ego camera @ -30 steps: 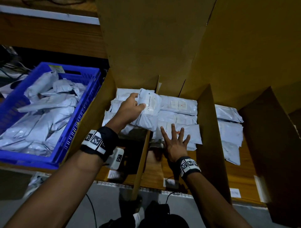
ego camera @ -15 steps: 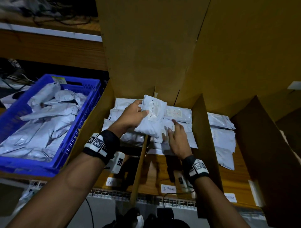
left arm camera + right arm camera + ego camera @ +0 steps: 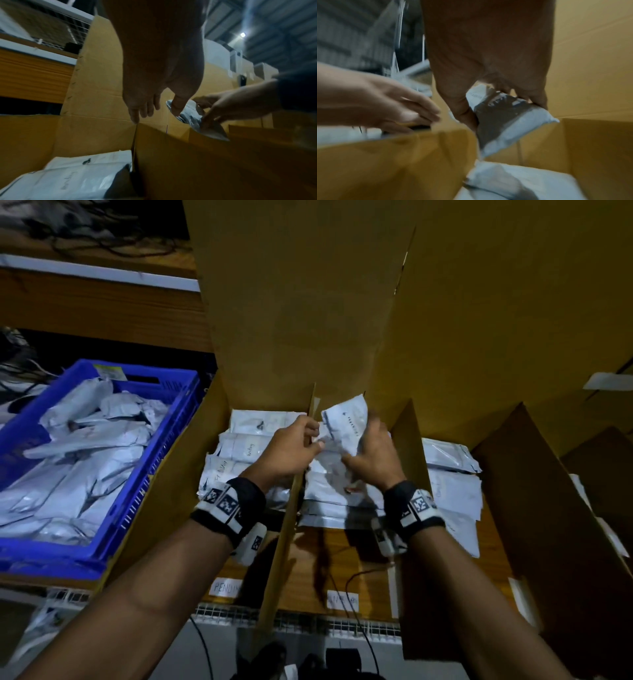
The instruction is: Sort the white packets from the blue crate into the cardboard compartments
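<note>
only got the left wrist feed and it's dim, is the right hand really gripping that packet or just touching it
Observer: Gripping. The right wrist view shows the right hand with thumb and fingers curled round the packet.
Operator: which compartment is it over
Observer: In the head view it hangs above the second compartment from the left, just right of the divider.
Operator: much left in the crate
Observer: Yes, the blue crate holds a heap of white packets.
</note>
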The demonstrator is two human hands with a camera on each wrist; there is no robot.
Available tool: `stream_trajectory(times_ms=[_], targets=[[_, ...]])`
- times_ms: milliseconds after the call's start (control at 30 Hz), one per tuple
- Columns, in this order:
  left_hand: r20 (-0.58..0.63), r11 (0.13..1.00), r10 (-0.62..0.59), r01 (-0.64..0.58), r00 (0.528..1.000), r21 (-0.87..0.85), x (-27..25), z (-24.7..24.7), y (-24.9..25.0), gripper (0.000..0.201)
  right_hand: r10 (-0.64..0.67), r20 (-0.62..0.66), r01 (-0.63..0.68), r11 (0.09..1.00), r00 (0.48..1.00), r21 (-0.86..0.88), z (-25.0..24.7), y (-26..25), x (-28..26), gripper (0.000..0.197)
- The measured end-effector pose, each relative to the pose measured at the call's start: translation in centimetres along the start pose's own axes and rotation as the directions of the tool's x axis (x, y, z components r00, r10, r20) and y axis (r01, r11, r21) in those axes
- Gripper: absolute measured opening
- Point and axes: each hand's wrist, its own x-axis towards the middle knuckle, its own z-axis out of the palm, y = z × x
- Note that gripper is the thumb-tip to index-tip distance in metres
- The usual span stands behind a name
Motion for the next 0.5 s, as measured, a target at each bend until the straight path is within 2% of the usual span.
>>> stream_trajectory(times_ms=[67, 133, 200, 267, 333, 433, 500], targets=[[-0.005, 0.974, 0.075, -0.072, 0.997, 0.215, -0.1, 0.6, -1.2, 0.054, 0.007, 0.053, 0.002, 0.986, 0.999, -0.164, -0.2, 1.5, 2.0, 0.095], [0.066, 0.94, 0.07, -0.088, 0.995, 0.33, -0.2, 1.6, -2.5, 0.073, 0.005, 0.138, 0.042, 0.943, 0.99, -0.33, 0.1, 2.9, 3.8, 0.098], [0.135, 0.889, 0.025, -0.084, 0.991, 0.45, -0.4, 2.6, -3.8, 0.085, 0.015, 0.204, 0.074, 0.903, 0.979, -0.423, 0.6, 3.6, 4.9, 0.087], [0.156, 0.831, 0.047, -0.125, 0.987, 0.541, -0.6, 3.6, -4.8, 0.088, 0.003, 0.241, 0.117, 0.87, 0.97, -0.48, 1.5, 4.4, 5.6, 0.074], [0.152, 0.817, 0.051, -0.129, 0.987, 0.562, -0.7, 4.0, -5.0, 0.089, 0.011, 0.3, 0.149, 0.85, 0.954, -0.505, 2.9, 5.2, 5.9, 0.079], [0.142, 0.83, 0.023, -0.098, 0.99, 0.549, -0.5, 3.9, -5.3, 0.093, 0.036, 0.391, 0.195, 0.822, 0.92, -0.534, 4.9, 6.2, 6.3, 0.101], [0.135, 0.843, 0.015, -0.085, 0.991, 0.532, -0.5, 3.8, -5.6, 0.099, 0.036, 0.436, 0.235, 0.801, 0.899, -0.551, 6.0, 6.4, 6.5, 0.104]])
